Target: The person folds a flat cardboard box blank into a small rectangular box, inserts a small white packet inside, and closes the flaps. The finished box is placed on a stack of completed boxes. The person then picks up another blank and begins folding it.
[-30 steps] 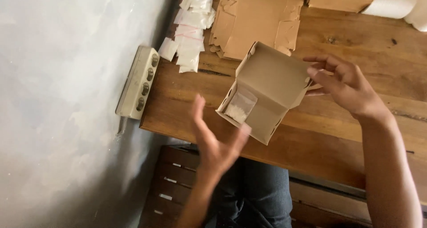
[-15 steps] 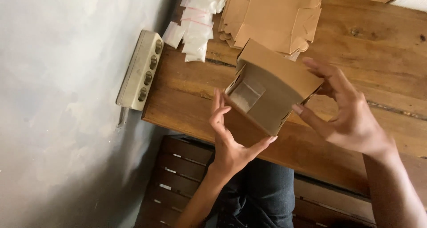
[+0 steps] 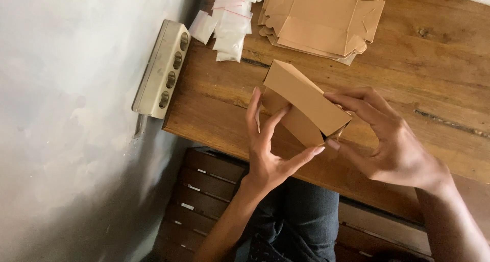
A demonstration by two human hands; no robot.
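A small brown cardboard box (image 3: 306, 106) is held above the wooden table (image 3: 434, 73), its flaps folded shut. My left hand (image 3: 270, 149) cups the box from below, fingers spread along its near side. My right hand (image 3: 390, 139) grips its right end, with fingertips pressing on the end flap.
A stack of flat, unfolded cardboard box blanks (image 3: 321, 19) lies at the back of the table. Several small clear bags of white powder (image 3: 229, 22) sit beside it. A grey power strip (image 3: 163, 68) is fixed at the table's left edge by the wall. A slatted bench (image 3: 204, 190) is below.
The box was open with a small bag visible inside; both hands have closed around it and folded the flaps shut. My left hand moved up from free air onto the box.
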